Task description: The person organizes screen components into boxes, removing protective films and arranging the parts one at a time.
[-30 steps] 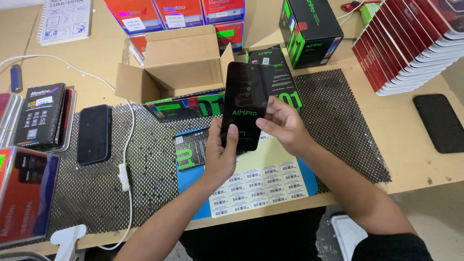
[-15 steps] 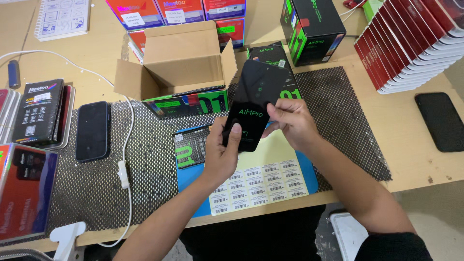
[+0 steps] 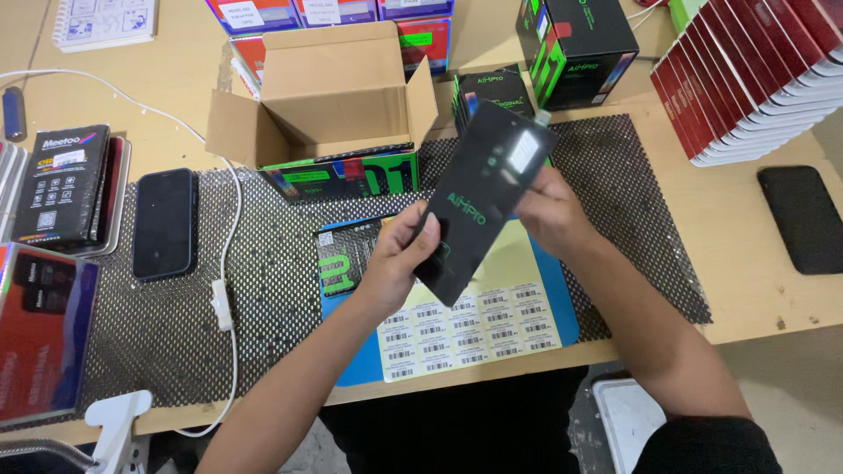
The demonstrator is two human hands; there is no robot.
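Both hands hold a black sleeve (image 3: 481, 204) tilted above the sticker sheet (image 3: 470, 329). The left hand (image 3: 397, 256) fingers grip its lower edge; the right hand (image 3: 549, 211) fingers clasp its upper side.

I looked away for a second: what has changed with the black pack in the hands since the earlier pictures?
The flat black pack has been tilted from near upright to a slant, top toward the right. The left hand keeps its grip on the lower edge; the right hand holds the right side. The open cardboard box and the barcode label sheet stayed put.
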